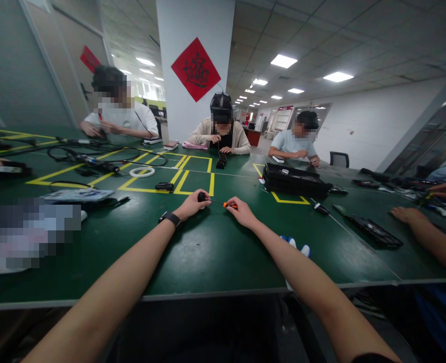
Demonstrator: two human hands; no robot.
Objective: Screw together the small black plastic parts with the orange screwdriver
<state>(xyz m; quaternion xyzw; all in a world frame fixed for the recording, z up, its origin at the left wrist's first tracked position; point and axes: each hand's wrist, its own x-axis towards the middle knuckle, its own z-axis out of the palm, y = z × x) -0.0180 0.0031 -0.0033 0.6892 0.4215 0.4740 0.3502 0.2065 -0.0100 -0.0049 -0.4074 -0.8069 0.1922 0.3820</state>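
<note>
My left hand (191,205), with a dark watch on its wrist, is closed around a small black part (202,197) just above the green table (207,257). The part's kind cannot be made out. In my right hand (242,214) is a screwdriver (229,205) with an orange and black handle. Its thin shaft points left, toward the black part; whether the tip touches it is too small to tell. Beyond my left hand lies a small black piece (164,186).
Left stand a white tape ring (142,172) and cables (94,160). A black case (296,180) and an open black device (374,229) lie right. Blue-and-white items (296,245) sit by my right forearm. Several people work around the table; a co-worker's hand (407,216) rests at right.
</note>
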